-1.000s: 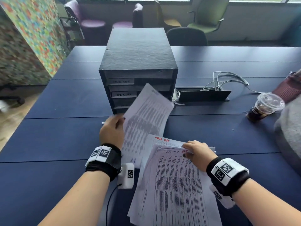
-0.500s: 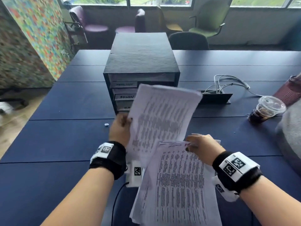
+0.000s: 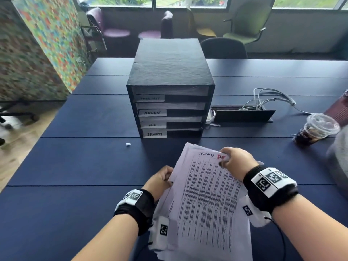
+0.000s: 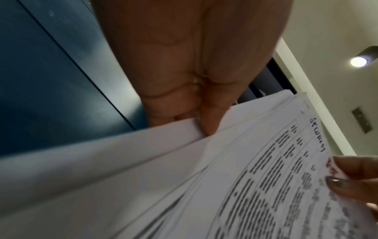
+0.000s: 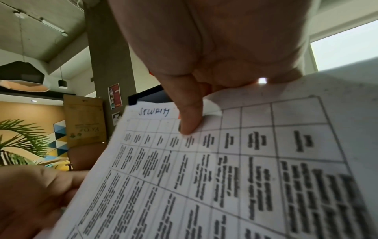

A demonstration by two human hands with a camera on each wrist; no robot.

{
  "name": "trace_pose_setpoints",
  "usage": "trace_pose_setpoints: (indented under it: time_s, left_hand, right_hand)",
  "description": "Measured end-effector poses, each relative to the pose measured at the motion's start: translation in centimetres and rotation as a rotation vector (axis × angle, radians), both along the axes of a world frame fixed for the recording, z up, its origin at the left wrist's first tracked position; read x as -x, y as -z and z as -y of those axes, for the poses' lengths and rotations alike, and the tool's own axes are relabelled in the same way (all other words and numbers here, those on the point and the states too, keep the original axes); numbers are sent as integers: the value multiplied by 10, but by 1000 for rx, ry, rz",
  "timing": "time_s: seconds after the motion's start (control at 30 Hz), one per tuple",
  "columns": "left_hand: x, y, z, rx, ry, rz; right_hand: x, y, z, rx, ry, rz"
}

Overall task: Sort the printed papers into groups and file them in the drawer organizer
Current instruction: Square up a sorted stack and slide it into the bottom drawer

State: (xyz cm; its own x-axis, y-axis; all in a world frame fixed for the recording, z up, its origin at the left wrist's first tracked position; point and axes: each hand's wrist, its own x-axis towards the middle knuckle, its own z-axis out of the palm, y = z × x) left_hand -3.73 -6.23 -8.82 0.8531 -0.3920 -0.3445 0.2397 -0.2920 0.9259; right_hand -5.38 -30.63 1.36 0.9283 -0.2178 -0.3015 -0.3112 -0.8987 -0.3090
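Note:
A stack of printed papers (image 3: pixel 205 200) is held tilted above the blue table (image 3: pixel 75 166), its top sheet headed "SECURITY" by hand. My left hand (image 3: pixel 160 180) grips the stack's left edge, thumb on top in the left wrist view (image 4: pixel 208 122). My right hand (image 3: pixel 235 161) pinches the top right corner, thumb pressed on the top sheet (image 5: pixel 190 122) beside a red mark. The black drawer organizer (image 3: pixel 169 87) stands just beyond the papers, its four slots labelled, among them "ADMIN" and "SECURITY", with sheets lying in them.
An iced drink in a lidded plastic cup (image 3: pixel 316 130) stands at the right. An open cable hatch with white cables (image 3: pixel 244 113) lies right of the organizer. A small white scrap (image 3: pixel 128 144) rests on the table. Chairs stand behind the table.
My left hand has lowered the sheet it held up and now grips the stack's left edge. A sheet headed "SECURITY" is now on top, and the organizer's front is uncovered.

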Motion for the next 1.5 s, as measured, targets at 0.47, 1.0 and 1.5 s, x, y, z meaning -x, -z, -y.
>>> trace_pose_setpoints:
  time_s: [0.47,1.0,1.5]
  left_hand:
    - [-8,-66,17,152,-273,120]
    - [-38,-86,-19,775,-598,32]
    - [-24,-34,-47,80,-377,117]
  right_hand:
    - [7,-11,2,-65,-51,241]
    - [42,5,29,-840,172,166]
    - [39,-38,25,-661,61,561]
